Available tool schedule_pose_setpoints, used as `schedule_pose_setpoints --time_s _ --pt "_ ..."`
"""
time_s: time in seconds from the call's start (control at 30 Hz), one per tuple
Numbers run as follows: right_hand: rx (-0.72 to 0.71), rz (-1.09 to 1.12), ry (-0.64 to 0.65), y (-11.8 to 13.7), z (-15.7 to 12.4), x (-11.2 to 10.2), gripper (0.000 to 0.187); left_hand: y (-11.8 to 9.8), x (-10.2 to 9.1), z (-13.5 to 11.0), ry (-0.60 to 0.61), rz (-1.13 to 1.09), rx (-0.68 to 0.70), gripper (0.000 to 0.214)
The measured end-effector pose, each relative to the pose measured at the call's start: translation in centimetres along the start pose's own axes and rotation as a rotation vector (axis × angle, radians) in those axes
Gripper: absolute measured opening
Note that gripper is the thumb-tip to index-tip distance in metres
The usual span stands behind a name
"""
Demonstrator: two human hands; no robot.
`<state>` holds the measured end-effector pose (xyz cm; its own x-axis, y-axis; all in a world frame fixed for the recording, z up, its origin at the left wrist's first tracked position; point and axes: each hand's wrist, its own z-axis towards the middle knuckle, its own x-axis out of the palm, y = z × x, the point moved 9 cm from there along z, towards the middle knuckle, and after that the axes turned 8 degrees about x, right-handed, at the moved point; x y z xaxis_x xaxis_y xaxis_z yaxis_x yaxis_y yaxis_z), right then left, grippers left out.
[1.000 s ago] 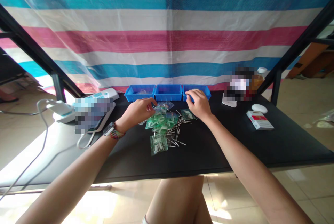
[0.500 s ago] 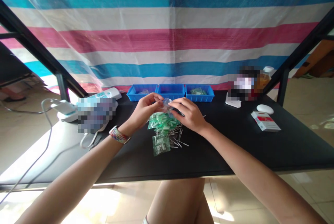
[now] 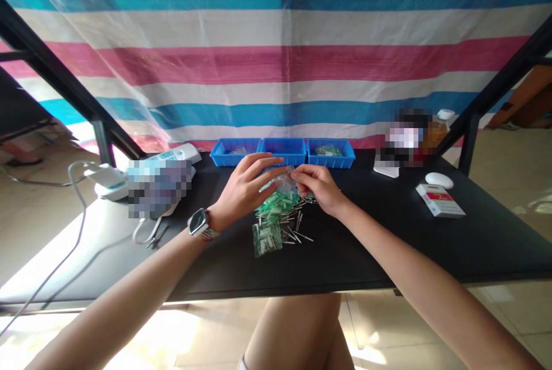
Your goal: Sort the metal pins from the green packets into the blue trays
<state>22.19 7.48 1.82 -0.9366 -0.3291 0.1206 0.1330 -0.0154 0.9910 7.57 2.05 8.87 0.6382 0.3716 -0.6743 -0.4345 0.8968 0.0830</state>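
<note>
A small clear plastic bag [image 3: 283,181] is pinched at its edge by my right hand [image 3: 318,185], thumb against curled fingers. My left hand [image 3: 249,187], wearing a watch, has its fingers stretched and spread at the bag's left side; whether the fingertips touch it I cannot tell. Underneath lies a heap of small green-tinted plastic packets [image 3: 273,207]. One green packet [image 3: 267,239] with small metal pieces inside lies nearer the front edge. Loose thin silver pins [image 3: 298,236], resembling rivets, are scattered to the right of the heap.
Three blue bins line the back: the left bin [image 3: 230,161] and right bin [image 3: 330,162] hold packets, beside the middle bin [image 3: 282,142]. A power strip [image 3: 183,153] and charger [image 3: 106,176] stand left. At right are a white-and-red box [image 3: 440,200], a white oval object [image 3: 439,180] and a bottle [image 3: 442,123].
My left hand has turned palm-down and its fingers have spread away from the pinch. My right fingers have curled into a pinch, and the clear bag has shifted slightly right and down.
</note>
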Motion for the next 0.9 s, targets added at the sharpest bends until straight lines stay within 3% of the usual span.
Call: schedule_pose_setpoints --time_s 0.07,0.17,0.3,0.37,0.47,0.57,0.7,0.87,0.9 --pt "-0.001 -0.033 0.046 0.0 -0.3 0.6 0.039 0.3 0.2 -0.1 -0.013 -0.076 -0.034 0.023" --pt "-0.136 -0.165 0.000 1.4 -1.0 0.3 0.039 1.9 0.4 -0.5 -0.081 -0.214 -0.230 0.012" --pt "-0.511 -0.540 -0.166 4.7 -3.0 -0.1 0.015 4.2 1.8 -1.7 -0.122 -0.521 -0.568 0.027" --pt "-0.643 -0.749 -0.182 5.3 -3.9 0.6 0.026 4.7 2.7 -2.2 -0.136 -0.691 -0.688 0.034" --pt "-0.724 -0.975 -0.170 4.8 -4.3 1.7 0.037 4.8 4.1 -2.6 -0.082 -0.845 -0.777 0.039" --pt "-0.730 -0.983 -0.171 4.4 -4.2 2.0 0.027 4.2 4.8 -2.5 0.011 -0.876 -0.762 0.040" --pt "-0.605 -0.744 -0.137 3.7 -3.2 1.6 0.019 3.6 3.9 -2.0 0.018 -0.808 -0.665 0.047" --pt "-0.207 -0.257 -0.107 1.1 -0.6 -0.2 0.029 2.2 1.0 -0.9 -0.011 -0.350 -0.340 0.022" --pt "-0.134 -0.175 -0.087 0.6 -0.3 -0.4 0.032 1.9 0.7 -0.8 -0.003 -0.243 -0.267 0.025"
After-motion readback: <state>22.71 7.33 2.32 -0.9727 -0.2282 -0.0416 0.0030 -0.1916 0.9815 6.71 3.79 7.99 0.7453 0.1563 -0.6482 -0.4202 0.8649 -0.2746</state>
